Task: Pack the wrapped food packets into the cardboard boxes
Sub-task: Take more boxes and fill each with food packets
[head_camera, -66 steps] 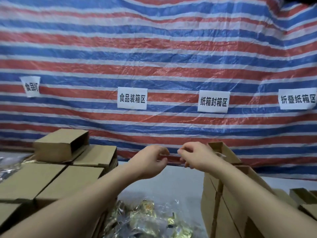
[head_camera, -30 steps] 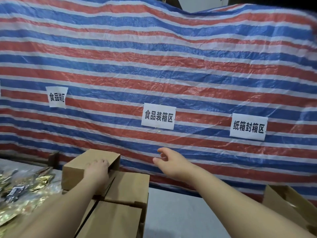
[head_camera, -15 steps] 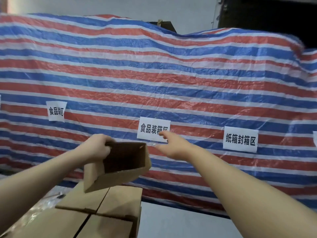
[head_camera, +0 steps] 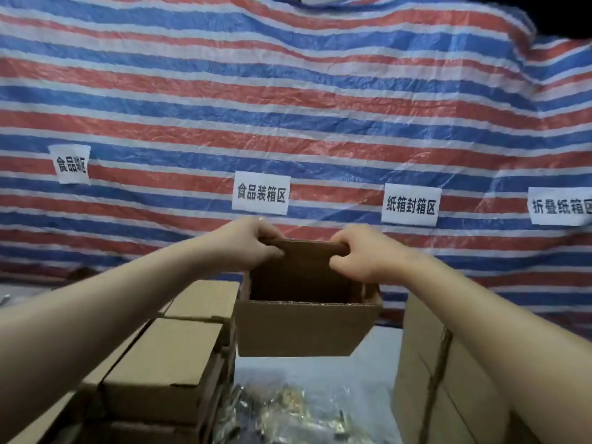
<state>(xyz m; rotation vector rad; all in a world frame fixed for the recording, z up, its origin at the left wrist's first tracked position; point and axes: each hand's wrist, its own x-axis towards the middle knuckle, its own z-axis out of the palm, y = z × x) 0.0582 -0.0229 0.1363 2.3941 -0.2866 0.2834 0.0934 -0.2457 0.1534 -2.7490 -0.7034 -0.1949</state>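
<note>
Two hands are holding one open cardboard box (head_camera: 304,328) up in the air, above the pale bench (head_camera: 368,370). The left hand (head_camera: 248,243) is gripping the far rim of the box at its left end, fingers curled over the edge and thumb pressing on the inside wall. The right hand (head_camera: 360,253) is gripping the same rim at its right end, fingers hooked over the top and thumb tucked against the inner face. The box is hanging with its open mouth turned toward the camera, its dark inside showing and its near wall facing forward; whether anything is lying inside it is not clear.

Below the box, a heap of wrapped food packets (head_camera: 288,411) in clear and gold-coloured film is lying on the bench, close to the lower edge of the view. To the left, a stack of closed cartons (head_camera: 166,363) is sitting in rows, just beside the held box. To the right, a taller carton (head_camera: 448,379) is standing partly behind the right forearm.

Behind everything a red, white and blue striped tarpaulin (head_camera: 288,107) is hanging as a backdrop, with four white paper labels (head_camera: 261,193) bearing Chinese characters stuck along it.
</note>
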